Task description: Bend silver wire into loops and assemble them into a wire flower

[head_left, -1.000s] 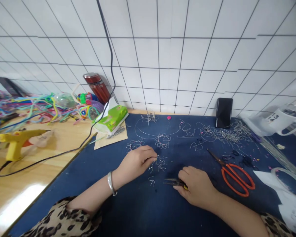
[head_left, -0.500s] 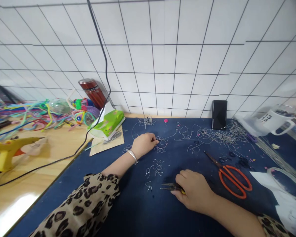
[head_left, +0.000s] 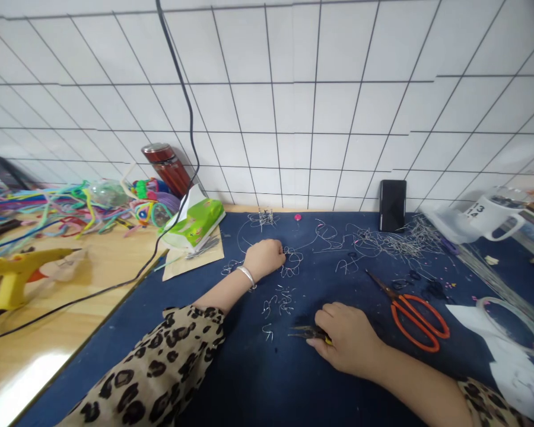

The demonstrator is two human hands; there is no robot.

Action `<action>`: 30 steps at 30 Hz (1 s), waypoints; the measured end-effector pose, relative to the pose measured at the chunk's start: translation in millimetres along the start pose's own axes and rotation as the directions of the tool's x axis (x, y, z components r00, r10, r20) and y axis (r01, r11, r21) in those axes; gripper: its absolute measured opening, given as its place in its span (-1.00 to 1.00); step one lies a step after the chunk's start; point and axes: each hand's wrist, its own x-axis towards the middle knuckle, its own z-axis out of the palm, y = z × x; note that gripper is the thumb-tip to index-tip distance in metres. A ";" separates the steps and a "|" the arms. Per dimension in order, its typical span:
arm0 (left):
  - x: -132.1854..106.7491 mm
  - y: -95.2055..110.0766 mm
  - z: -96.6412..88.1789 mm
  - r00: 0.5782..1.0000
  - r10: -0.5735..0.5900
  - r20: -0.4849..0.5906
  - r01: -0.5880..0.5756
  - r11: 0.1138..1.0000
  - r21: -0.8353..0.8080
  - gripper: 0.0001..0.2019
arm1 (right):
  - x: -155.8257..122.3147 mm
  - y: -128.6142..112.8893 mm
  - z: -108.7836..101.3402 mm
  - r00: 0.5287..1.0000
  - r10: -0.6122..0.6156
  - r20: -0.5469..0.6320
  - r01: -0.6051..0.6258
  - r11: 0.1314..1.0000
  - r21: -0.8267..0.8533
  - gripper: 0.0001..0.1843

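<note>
My left hand (head_left: pixel 265 260), with a silver bangle at the wrist, rests over the mat at the left edge of a flower-shaped piece of bent wire (head_left: pixel 292 261). Its fingers are curled closed, and their tips are hidden, so what they pinch does not show. My right hand (head_left: pixel 345 333) is wrapped round a pair of pliers (head_left: pixel 307 333) with yellow on the handle, jaws pointing left just above the mat. Short bent wire pieces (head_left: pixel 285 301) lie between the hands, and a small bent wire (head_left: pixel 267 332) lies left of the plier tips.
Red-handled scissors (head_left: pixel 420 320) lie right of my right hand. Behind are a wire pile (head_left: pixel 394 243), a black phone (head_left: pixel 392 206) against the wall and a white mug (head_left: pixel 493 213). Leftward stand a green tissue pack (head_left: pixel 196 225), a yellow glue gun (head_left: pixel 15 273) and a black cable (head_left: pixel 115 286).
My left hand has shifted slightly right, and its fingers have curled down at the wire flower's edge. My right hand still holds the pliers in nearly the same place. The view has turned slightly.
</note>
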 end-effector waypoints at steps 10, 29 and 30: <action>-16.3 2.8 -39.6 0.991 0.080 -0.107 -0.093 0.988 -0.122 -0.83 | -2.7 2.0 1.0 0.997 -0.018 -0.071 0.025 0.996 0.087 -0.75; -149.3 22.6 -40.3 0.967 0.250 -0.055 -0.251 0.885 -0.391 -0.93 | -11.9 -28.4 -17.2 0.920 0.259 0.294 -0.333 0.118 0.936 -0.68; -150.1 23.0 -39.1 0.966 0.255 -0.050 -0.254 0.880 -0.402 -0.93 | -12.3 -29.6 -16.9 0.919 0.266 0.290 -0.327 0.105 0.939 -0.72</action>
